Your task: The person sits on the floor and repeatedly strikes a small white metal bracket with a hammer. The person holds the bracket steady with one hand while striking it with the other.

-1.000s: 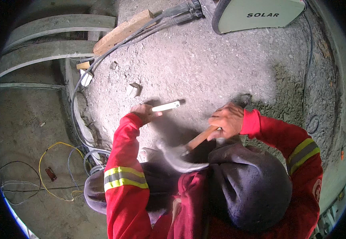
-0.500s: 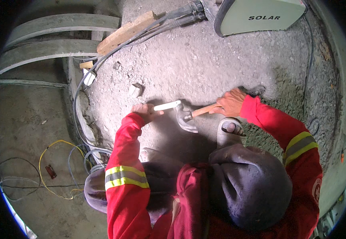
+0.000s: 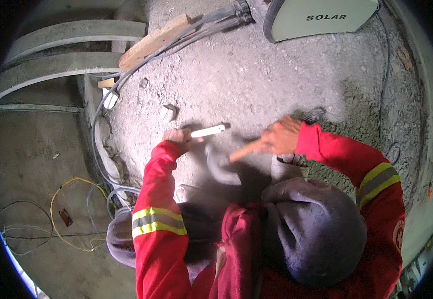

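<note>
My left hand (image 3: pixel 177 137) is closed around a slim white bar (image 3: pixel 208 131) that sticks out to the right, with a small dark spot near its tip. What kind of piece it is, I cannot make out. In my right hand (image 3: pixel 282 135) is the wooden handle of a hammer (image 3: pixel 246 149), gripped near its middle. The curved grey hammer head (image 3: pixel 220 163) is smeared by motion. It hangs below the white bar, apart from it and nearer to me. Rough, dusty concrete ground (image 3: pixel 216 84) lies beneath both hands.
A small pale block (image 3: pixel 168 112) lies beyond my left hand. A wooden plank (image 3: pixel 154 41) and thick grey cables (image 3: pixel 211 22) run along the far left edge. A pale box (image 3: pixel 321 19) stands at the far right. Yellow cable (image 3: pixel 59 192) loops on the lower floor.
The hammer head has come away from the white bar's tip, moving left and toward me. My right hand has shifted slightly left; my left hand holds nearly still.
</note>
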### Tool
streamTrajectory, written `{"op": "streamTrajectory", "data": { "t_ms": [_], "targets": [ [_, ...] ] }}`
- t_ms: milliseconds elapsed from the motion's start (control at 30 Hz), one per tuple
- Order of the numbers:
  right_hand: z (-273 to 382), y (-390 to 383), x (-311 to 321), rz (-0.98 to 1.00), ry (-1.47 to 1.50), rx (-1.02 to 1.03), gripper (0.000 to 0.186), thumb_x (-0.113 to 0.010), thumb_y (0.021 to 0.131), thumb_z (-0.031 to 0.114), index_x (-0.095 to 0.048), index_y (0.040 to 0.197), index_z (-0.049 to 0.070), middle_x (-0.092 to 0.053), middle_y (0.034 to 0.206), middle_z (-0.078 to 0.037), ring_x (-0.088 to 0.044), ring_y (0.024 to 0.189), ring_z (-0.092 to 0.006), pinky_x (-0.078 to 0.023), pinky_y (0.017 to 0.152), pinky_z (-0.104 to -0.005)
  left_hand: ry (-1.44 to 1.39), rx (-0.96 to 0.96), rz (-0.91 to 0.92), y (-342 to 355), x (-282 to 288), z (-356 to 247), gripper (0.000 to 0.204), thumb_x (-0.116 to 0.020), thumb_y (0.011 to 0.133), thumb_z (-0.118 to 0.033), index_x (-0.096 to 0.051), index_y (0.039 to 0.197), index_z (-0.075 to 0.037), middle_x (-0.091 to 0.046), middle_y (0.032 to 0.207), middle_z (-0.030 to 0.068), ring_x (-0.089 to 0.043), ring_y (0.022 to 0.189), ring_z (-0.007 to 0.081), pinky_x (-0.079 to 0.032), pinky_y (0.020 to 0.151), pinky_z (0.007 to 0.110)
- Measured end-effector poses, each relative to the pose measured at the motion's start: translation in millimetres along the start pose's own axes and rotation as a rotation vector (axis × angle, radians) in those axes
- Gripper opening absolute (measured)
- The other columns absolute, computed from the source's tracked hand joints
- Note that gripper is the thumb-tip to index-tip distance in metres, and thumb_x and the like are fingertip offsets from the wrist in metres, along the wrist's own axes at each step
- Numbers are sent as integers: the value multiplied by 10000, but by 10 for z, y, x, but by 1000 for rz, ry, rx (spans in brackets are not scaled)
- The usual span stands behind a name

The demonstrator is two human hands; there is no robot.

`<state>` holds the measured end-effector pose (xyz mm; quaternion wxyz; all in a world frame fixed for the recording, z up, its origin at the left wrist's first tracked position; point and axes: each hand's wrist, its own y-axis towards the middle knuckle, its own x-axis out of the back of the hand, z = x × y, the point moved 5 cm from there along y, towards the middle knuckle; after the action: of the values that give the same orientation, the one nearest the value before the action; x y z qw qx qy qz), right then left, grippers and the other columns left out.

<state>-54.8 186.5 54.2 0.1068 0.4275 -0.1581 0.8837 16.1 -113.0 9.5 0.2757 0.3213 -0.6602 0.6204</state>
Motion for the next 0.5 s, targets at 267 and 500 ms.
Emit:
{"op": "streamTrajectory", "data": {
  "t_ms": [267, 500],
  "targets": [
    [-260, 46, -53, 69, -32, -89, 617, -443, 846, 600, -655, 707, 38, -575, 545, -175, -584, 509, -373, -461, 516, -471, 52, -113, -173, -67, 43, -26, 602, -469, 765, -701, -544, 732, -105, -579, 578, 142, -588, 564, 360, -441, 538, 479],
    [-7, -122, -84, 67, 4, -72, 617, -446, 848, 598, -628, 689, 30, -564, 537, -186, -575, 498, -378, -454, 518, -481, 54, -49, -112, -111, 102, -64, 645, -438, 753, -735, -574, 783, -106, -596, 616, 151, -600, 618, 366, -452, 577, 474]
  ]
}}
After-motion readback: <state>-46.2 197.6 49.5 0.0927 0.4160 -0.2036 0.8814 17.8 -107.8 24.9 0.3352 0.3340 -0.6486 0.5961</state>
